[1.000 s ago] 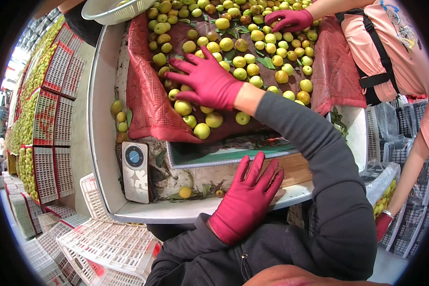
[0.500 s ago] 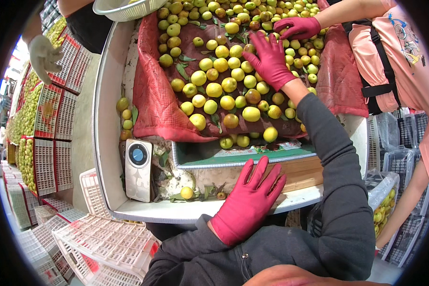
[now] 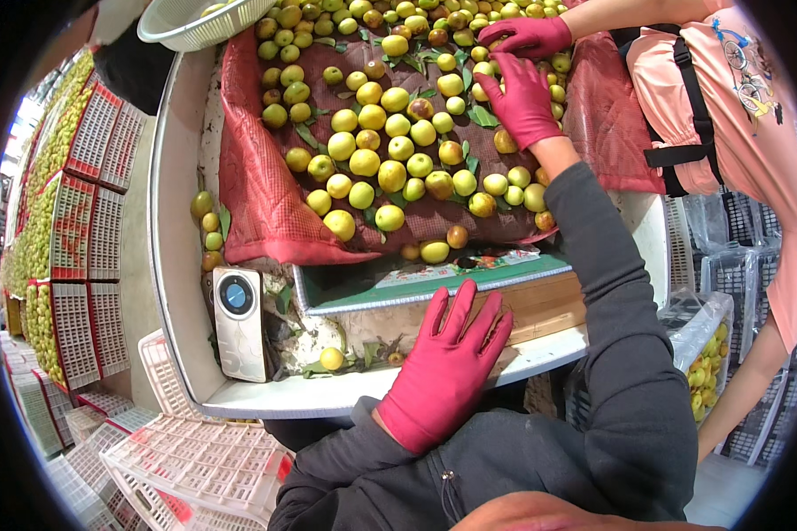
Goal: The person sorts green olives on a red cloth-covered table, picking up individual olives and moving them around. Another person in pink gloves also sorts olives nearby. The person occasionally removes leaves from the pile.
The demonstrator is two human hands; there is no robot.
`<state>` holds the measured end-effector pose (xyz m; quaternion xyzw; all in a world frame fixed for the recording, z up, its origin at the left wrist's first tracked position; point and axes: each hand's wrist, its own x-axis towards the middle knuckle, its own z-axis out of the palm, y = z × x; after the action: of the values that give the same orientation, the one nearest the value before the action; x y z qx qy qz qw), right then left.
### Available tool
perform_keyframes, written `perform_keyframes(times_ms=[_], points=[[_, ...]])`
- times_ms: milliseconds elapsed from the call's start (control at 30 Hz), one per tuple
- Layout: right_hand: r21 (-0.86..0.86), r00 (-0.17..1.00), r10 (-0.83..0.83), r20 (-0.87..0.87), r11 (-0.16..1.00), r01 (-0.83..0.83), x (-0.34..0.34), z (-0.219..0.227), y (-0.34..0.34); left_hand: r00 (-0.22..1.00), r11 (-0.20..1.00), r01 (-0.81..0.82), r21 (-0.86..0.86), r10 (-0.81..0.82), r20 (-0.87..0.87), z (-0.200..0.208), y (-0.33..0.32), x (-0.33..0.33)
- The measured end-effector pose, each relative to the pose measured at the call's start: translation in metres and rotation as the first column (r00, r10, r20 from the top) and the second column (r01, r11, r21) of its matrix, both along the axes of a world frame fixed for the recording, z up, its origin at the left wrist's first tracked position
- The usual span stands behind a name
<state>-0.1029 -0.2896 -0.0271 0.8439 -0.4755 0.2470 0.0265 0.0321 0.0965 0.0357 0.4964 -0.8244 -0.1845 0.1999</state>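
Yellow-green jujubes [image 3: 364, 162], some with brown patches, lie spread over a dark red mesh cloth [image 3: 248, 195] in a white-rimmed trough. My right hand [image 3: 524, 102], in a crimson glove, reaches over the fruit at the right side. Its thumb and forefinger are apart, close to a few jujubes; the other fingers are partly hidden. In a matching glove, my left hand [image 3: 444, 376] hovers at the trough's near edge, fingers spread and holding nothing. Just beyond my right hand, a co-worker's crimson-gloved hand [image 3: 527, 37] rests over the fruit.
A phone [image 3: 239, 323] stands inside the trough's left wall. A green tray [image 3: 345, 292] lies along the near side beside a wooden board [image 3: 540, 310]. A white basket [image 3: 199, 22] sits at the far left corner. Plastic crates [image 3: 195, 460] are stacked at left, and a bag-lined crate of fruit [image 3: 707, 372] is at right.
My right hand has moved toward the right side of the fruit. Several jujubes near the close edge of the cloth are gone or shifted. My left hand stays open. The view has shifted slightly.
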Motion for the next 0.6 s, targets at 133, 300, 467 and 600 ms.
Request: perform_keyframes(times_ms=[133,300,467,600], points=[[-0.092,0.965,-0.143,-0.219,0.988,0.125,0.006,-0.02,0.011,1.0,1.0,0.001,-0.017,-0.002,-0.023,-0.002,-0.001,0.0],[-0.044,0.975,0.178,-0.131,0.982,-0.185,0.041,-0.022,0.053,1.0,1.0,0.02,0.011,-0.02,0.011,0.002,0.001,0.003],[0.156,0.939,0.31,0.15,0.93,-0.332,0.053,-0.004,0.071,0.999,0.999,0.021,0.044,-0.023,0.036,0.003,-0.001,0.002],[0.075,0.975,0.092,0.202,0.991,-0.109,0.009,0.021,0.016,0.998,0.999,0.015,0.04,-0.017,0.058,0.005,0.0,0.004]])
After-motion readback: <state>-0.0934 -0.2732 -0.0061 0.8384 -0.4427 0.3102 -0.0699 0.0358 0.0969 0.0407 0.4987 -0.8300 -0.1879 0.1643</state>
